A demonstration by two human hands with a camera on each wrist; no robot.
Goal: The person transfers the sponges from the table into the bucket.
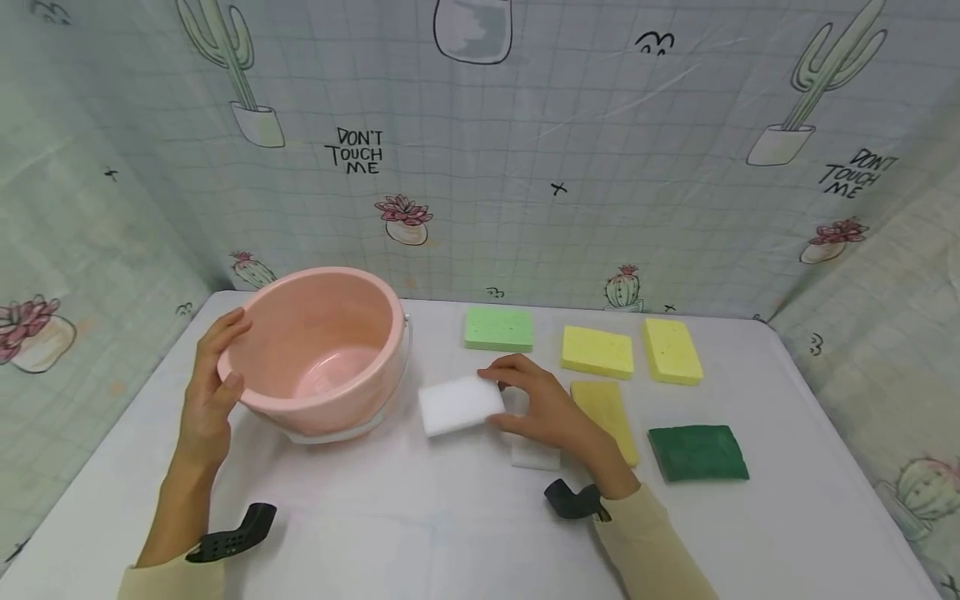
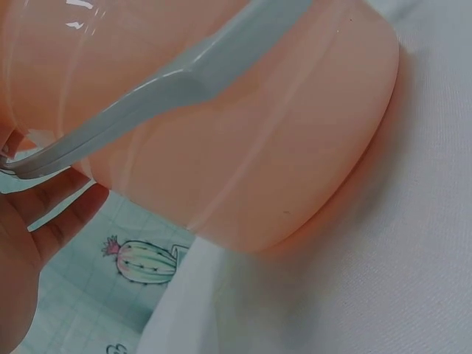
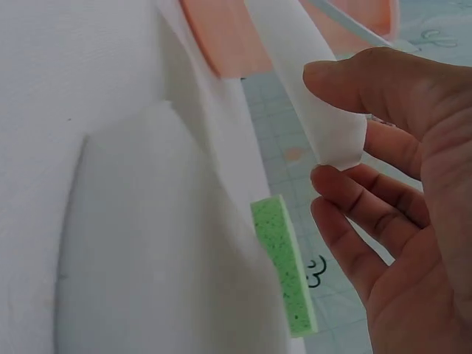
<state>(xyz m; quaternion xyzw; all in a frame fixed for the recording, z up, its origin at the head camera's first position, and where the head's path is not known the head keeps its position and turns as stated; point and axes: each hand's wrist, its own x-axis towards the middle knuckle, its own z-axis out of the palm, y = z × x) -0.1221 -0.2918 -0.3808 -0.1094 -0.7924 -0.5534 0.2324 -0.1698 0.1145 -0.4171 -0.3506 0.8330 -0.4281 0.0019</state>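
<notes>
A pink bucket [image 1: 322,404] with a grey-white handle [image 2: 147,99] stands at the left of the white table. My left hand [image 1: 206,396] holds its rim from the left side, thumb near the front and fingers further back. Between thumb and fingers, my right hand [image 1: 543,400] pinches a white sponge [image 1: 459,406] by its right end. The right wrist view shows this sponge [image 3: 317,96] held up off the table, with the bucket beyond it. Another white sponge [image 1: 536,454] lies under my right hand, partly hidden by it.
A light green sponge [image 1: 498,329] lies at the back. To the right are two bright yellow sponges [image 1: 597,352], a darker yellow sponge [image 1: 603,412] and a dark green pad [image 1: 699,453]. A patterned cloth [image 1: 480,167] hangs behind the table [image 1: 420,542].
</notes>
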